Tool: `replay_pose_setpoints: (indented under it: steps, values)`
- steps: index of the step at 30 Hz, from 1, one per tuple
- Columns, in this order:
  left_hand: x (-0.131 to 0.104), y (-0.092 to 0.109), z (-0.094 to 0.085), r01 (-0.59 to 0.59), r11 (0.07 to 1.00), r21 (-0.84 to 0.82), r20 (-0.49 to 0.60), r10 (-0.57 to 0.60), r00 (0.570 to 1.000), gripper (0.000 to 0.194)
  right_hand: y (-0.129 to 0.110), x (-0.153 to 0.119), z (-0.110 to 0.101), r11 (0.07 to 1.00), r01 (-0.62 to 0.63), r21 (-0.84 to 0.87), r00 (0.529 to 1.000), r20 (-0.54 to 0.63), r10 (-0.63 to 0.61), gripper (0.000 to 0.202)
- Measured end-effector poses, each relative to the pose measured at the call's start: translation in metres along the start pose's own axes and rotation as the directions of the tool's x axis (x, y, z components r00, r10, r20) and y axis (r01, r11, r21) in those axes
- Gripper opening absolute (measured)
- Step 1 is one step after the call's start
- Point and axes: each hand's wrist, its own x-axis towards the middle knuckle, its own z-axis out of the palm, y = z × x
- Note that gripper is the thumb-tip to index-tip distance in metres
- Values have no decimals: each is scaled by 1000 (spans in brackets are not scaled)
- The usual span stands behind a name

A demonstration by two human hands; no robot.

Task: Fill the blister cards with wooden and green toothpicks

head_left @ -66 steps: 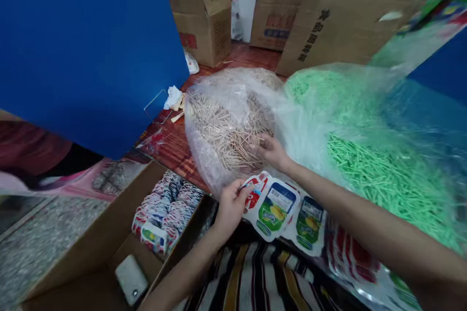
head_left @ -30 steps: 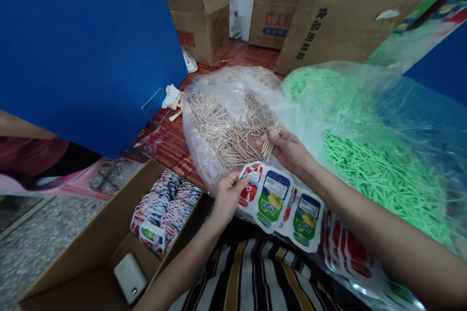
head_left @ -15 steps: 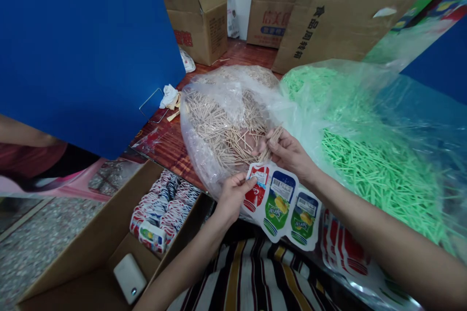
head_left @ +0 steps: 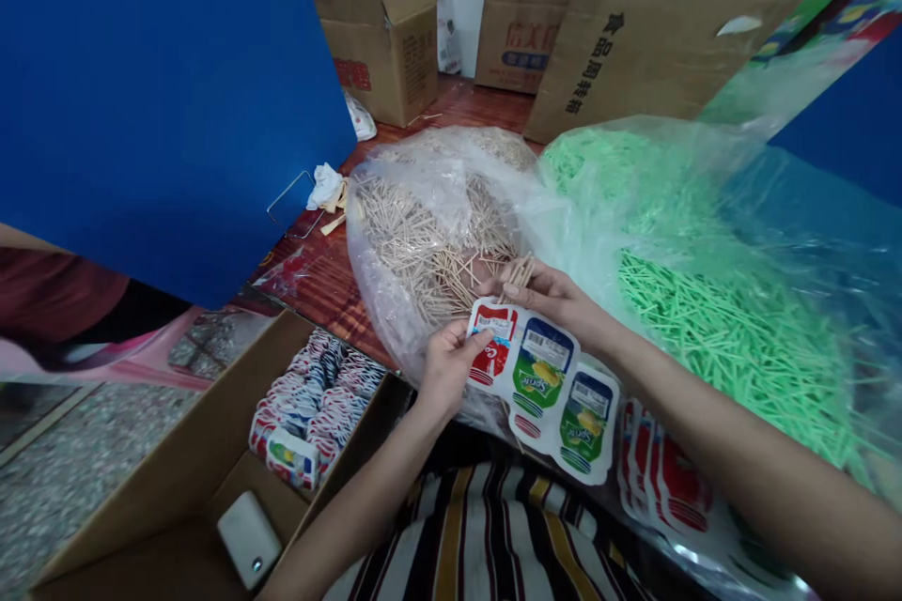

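Observation:
My left hand pinches the left end of a strip of joined flat sachets, one red with cola-style print and two green and blue ones lettered "Sprit". My right hand is closed round a small bunch of thin beige sticks, just above the strip's upper edge. Behind both hands a clear plastic bag lies open, full of loose beige sticks. More red sachets lie in a stack below my right forearm.
Bright green sticks fill another clear bag at the right. Left and below, a cardboard box holds rows of packed sachets and a white device. Cartons stand behind; a blue panel rises at the left, with a person partly visible beyond.
My right hand has lowered slightly with the sticks, toward the strip. The strip's left end has moved up and tilted, and a red-printed part now shows beneath its middle.

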Motion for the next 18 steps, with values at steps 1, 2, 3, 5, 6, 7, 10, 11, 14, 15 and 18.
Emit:
replay_pose_setpoints:
  steps: [1,2,3,5,6,7,10,11,14,15,18]
  values:
    - [1,0,-1,-1,1000,4,6,1,1000,23,-1,0,0,1000,6,1,1000,-14,-6,24]
    - [2,0,-1,-3,1000,10,12,3,1000,24,-3,0,1,1000,14,3,999,-32,-14,25]
    - [2,1,-1,-6,1000,16,17,5,1000,25,-4,0,1,1000,20,4,999,-49,-20,25]
    - [3,1,-2,-12,1000,27,22,12,1000,26,-4,0,2,1000,28,-4,997,-69,-28,24]
    - [3,1,-2,-14,999,30,23,14,1000,26,-5,0,2,999,29,-19,997,-70,-30,23]
    - [3,1,-2,-16,999,32,22,15,1000,26,-5,0,2,999,30,-46,997,-67,-33,21]
    - [3,2,-2,-18,999,39,19,17,1000,27,-6,-1,1,991,25,-135,998,-59,-34,22]
    - [3,2,-2,-18,999,46,22,17,1000,28,-6,-1,0,990,25,-139,997,-64,-35,22]
    - [2,2,-2,-26,996,88,29,23,999,27,-7,-1,1,997,38,-74,995,-88,-44,24]
    - [2,2,-2,-27,994,104,31,24,999,26,-7,0,1,998,43,-50,994,-94,-47,24]
    - [1,2,-1,-34,993,112,42,29,999,25,-6,-1,2,999,31,-41,998,-62,-33,23]
